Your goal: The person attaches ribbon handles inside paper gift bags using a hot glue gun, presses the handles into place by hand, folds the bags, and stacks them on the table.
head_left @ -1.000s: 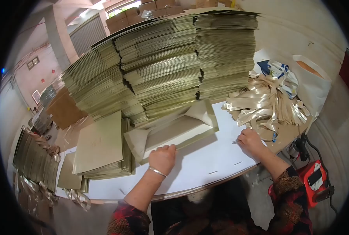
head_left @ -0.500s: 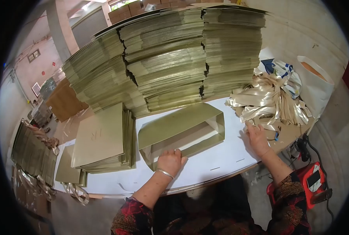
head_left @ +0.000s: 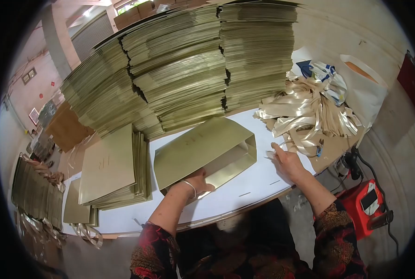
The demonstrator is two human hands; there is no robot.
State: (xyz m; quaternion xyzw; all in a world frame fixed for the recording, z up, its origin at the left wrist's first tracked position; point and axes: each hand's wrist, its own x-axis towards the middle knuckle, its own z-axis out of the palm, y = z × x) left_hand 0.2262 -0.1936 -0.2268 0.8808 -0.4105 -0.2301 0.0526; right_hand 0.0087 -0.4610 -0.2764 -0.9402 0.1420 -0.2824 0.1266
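A gold paper bag [head_left: 203,148] lies on its side on the white table sheet [head_left: 123,218], its open mouth facing me. My left hand [head_left: 197,181] reaches into the mouth at the bag's lower left; the fingers are partly hidden under the upper panel, with the thumb over the near panel's edge. To the right of the bag, my right hand [head_left: 284,160] is just above the sheet, with thumb and index finger close together at a thin pale strip end. Beyond it lies a heap of beige satin ribbons [head_left: 305,111].
Tall stacks of flat gold bags [head_left: 184,69] stand along the back. Left of the open bag is a pile of bags [head_left: 107,167], with smaller ribboned ones [head_left: 77,204] beside it. A red stool [head_left: 356,209] carrying a phone [head_left: 369,200] is at the lower right.
The bag has tipped so its large panel faces up. My left hand has moved from its near edge into the mouth. My right hand has come away from the ribbon heap, towards the bag.
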